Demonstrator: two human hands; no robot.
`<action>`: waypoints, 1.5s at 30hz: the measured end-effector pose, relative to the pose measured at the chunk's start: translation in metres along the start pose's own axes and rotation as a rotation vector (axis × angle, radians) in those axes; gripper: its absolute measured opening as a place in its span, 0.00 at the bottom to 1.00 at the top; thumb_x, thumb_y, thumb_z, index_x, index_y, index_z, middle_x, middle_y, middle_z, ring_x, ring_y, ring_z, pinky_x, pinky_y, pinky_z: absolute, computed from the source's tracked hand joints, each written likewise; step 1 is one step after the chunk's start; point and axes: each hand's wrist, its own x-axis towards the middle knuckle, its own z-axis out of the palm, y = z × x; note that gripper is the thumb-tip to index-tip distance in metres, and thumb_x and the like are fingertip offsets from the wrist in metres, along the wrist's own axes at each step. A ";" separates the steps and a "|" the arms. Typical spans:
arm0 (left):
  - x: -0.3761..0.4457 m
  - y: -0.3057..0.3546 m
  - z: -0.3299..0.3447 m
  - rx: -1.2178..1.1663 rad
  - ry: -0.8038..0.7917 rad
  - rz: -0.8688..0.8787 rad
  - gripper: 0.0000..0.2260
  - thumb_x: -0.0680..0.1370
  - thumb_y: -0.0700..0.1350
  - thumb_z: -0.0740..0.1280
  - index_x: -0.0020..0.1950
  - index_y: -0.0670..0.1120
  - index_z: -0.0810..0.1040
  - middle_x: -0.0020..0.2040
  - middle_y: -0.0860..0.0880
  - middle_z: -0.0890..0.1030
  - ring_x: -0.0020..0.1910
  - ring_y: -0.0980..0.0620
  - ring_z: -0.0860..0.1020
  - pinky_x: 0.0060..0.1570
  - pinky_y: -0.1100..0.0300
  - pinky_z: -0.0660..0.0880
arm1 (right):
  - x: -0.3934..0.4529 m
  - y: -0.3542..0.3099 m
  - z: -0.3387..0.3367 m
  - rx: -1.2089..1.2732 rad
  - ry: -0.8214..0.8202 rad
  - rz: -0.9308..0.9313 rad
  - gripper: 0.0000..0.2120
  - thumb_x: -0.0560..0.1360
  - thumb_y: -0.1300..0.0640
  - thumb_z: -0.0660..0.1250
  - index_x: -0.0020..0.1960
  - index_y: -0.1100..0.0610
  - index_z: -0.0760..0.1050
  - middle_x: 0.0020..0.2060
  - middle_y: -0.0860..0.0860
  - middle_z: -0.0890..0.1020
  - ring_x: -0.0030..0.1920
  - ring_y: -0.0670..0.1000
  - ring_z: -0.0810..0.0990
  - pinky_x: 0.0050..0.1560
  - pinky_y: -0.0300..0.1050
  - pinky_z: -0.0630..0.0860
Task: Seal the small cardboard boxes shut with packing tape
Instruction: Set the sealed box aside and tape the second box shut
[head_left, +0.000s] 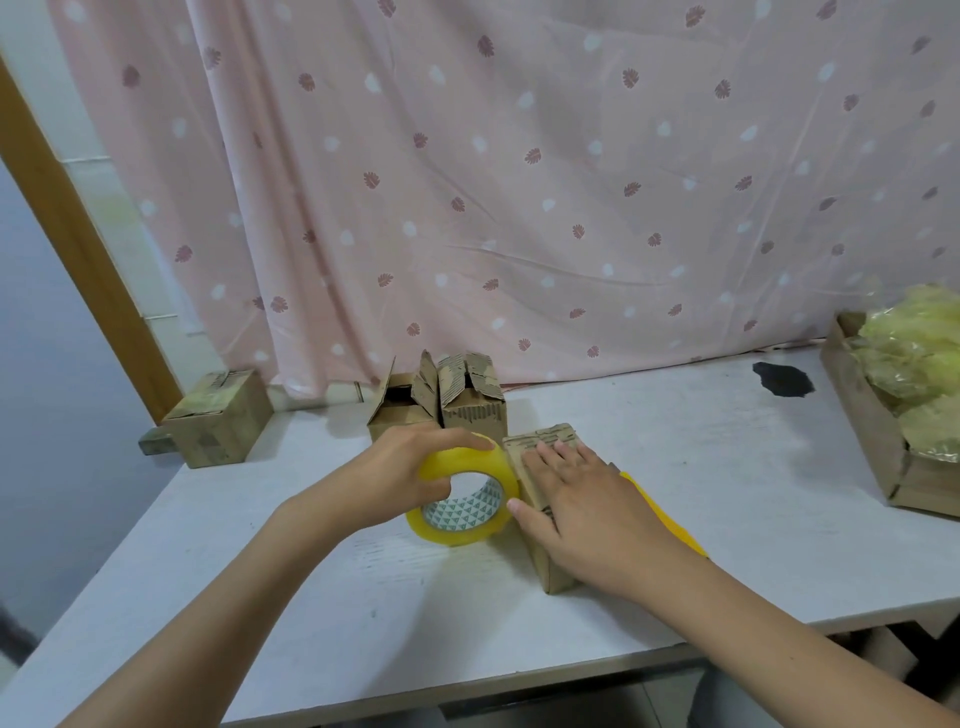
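**One box being taped, two still open**

On the white table (675, 467), the left hand (410, 467) grips a yellow tape roll (465, 491) beside a closed cardboard box (540, 519). The right hand (587, 514) presses flat on that box. Behind the roll, two open-flapped boxes (441, 405) wait unsealed.

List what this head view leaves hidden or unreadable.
- Top seam of the near box: covered by the right hand.
- Yellow object: mostly behind that hand and forearm.
- Right-side carton: cut off by the frame edge.
- Print on the open boxes: too small.
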 end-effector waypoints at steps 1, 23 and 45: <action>0.001 0.002 -0.001 0.017 -0.008 -0.005 0.29 0.72 0.38 0.69 0.65 0.69 0.74 0.47 0.53 0.76 0.46 0.58 0.73 0.42 0.65 0.68 | 0.000 0.000 0.000 -0.005 0.002 0.001 0.41 0.74 0.34 0.34 0.80 0.55 0.51 0.79 0.54 0.55 0.79 0.51 0.51 0.76 0.45 0.43; 0.003 -0.002 -0.003 0.242 -0.199 -0.009 0.21 0.77 0.50 0.68 0.68 0.68 0.73 0.54 0.60 0.69 0.54 0.58 0.72 0.55 0.58 0.72 | -0.005 -0.020 -0.014 -0.084 -0.014 0.102 0.51 0.68 0.27 0.30 0.78 0.59 0.55 0.77 0.57 0.60 0.78 0.55 0.56 0.73 0.50 0.58; 0.052 0.001 -0.009 -0.012 -0.333 -0.201 0.07 0.81 0.53 0.66 0.47 0.59 0.84 0.52 0.62 0.83 0.56 0.55 0.80 0.62 0.56 0.75 | 0.000 0.061 0.013 0.119 -0.149 0.602 0.09 0.80 0.51 0.59 0.52 0.57 0.67 0.49 0.55 0.74 0.52 0.57 0.74 0.43 0.45 0.68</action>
